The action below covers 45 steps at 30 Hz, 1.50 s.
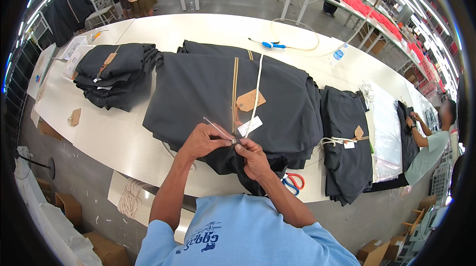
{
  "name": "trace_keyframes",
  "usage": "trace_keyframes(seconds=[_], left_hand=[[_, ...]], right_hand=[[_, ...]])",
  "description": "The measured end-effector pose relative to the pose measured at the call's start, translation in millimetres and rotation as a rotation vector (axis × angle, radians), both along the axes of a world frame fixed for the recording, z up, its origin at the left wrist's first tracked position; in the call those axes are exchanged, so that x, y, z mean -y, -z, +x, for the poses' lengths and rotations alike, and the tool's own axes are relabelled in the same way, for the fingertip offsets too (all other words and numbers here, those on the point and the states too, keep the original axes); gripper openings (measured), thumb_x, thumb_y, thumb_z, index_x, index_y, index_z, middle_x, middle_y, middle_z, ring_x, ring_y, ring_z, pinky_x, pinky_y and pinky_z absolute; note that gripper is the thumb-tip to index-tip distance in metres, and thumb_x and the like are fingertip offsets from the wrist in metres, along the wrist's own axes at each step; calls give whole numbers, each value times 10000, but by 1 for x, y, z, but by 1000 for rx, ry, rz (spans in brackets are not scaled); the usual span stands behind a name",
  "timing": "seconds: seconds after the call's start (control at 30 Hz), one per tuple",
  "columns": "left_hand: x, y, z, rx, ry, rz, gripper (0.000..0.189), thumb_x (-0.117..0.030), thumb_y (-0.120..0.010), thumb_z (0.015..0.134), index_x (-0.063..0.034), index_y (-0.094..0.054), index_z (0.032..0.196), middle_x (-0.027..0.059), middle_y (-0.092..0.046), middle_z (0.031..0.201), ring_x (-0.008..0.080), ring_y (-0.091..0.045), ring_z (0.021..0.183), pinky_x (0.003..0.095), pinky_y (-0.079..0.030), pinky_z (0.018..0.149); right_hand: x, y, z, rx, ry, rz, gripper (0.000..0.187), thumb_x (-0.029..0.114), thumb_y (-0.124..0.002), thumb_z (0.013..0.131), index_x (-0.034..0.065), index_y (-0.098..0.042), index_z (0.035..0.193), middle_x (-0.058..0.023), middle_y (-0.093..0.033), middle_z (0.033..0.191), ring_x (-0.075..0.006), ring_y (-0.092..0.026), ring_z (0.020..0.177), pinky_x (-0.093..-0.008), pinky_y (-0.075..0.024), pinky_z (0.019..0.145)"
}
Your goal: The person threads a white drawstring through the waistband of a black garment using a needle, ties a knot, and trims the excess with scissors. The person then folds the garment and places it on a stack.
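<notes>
A dark fabric item with a tan stripe (197, 87) lies in a pile on the white table before me. At its near edge my left hand (210, 140) pinches a small metal piece, and a thin metal rod with a looped tip (215, 127) sticks up from the fingers. My right hand (253, 154) grips the dark fabric edge right beside it. A white cord (257, 87) runs up across the fabric from between my hands. Over the stripe lie a brown cardboard tag (245, 101) and a white label (250, 126).
Red-and-blue scissors (293, 183) lie near the right table edge. Folded dark stacks flank the pile, left (122, 61) and right (344, 117). A blue-handled tool (273, 45) and a plastic bottle (338, 54) stand beyond. A co-worker (431, 150) handles dark fabric at right.
</notes>
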<state>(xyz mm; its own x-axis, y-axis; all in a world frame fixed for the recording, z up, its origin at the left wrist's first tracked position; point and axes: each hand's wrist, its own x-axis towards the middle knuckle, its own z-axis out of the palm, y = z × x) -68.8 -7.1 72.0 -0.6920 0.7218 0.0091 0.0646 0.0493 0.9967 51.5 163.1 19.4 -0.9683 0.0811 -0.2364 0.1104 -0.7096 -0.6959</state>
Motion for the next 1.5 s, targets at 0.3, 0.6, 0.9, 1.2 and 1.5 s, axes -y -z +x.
trace_keyframes(seconds=[0.3, 0.6, 0.9, 1.2, 1.5], left_hand=[[1, 2, -7, -28, 79, -36, 144, -9, -814, 822, -1, -805, 966, 80, -774, 899, 146, -706, 887, 283, -547, 825], [1, -5, -2, 54, -67, -75, 141, -110, -751, 921, 11, -802, 974, 61, -770, 873, 83, -653, 803, 244, -509, 758], [0, 2, 13, -76, -347, -47, 176, -113, -648, 997, 29, -727, 928, 53, -750, 878, 72, -633, 796, 239, -503, 748], [11, 18, -4, 142, -543, 191, 215, -191, -544, 1078, -49, -618, 934, 73, -717, 874, 125, -660, 744, 270, -545, 722], [-6, -13, -1, 702, -529, 742, 166, -229, -471, 1114, -115, -540, 1016, -27, -378, 654, 101, -386, 556, 274, -374, 546]], right_hand=[[-1, 4, -3, -60, 30, 194, 80, 38, -735, 959, 6, -753, 1031, 10, -707, 907, -40, -607, 784, -185, -477, 694], [4, -18, -4, 10, 26, 443, 155, 90, -756, 960, -31, -747, 1057, 51, -660, 843, -11, -532, 736, -177, -412, 628], [-3, -48, 17, 160, -166, 923, 279, 255, -713, 992, -24, -728, 989, 37, -621, 725, -35, -493, 669, -256, -410, 591], [-21, -84, 44, 167, -280, 1384, 367, 367, -734, 949, 1, -741, 966, -130, -646, 680, -214, -554, 579, -359, -443, 589], [-17, -76, 52, 59, -262, 1509, 319, 370, -768, 893, 66, -742, 985, -107, -715, 820, -287, -680, 734, -388, -515, 665]])
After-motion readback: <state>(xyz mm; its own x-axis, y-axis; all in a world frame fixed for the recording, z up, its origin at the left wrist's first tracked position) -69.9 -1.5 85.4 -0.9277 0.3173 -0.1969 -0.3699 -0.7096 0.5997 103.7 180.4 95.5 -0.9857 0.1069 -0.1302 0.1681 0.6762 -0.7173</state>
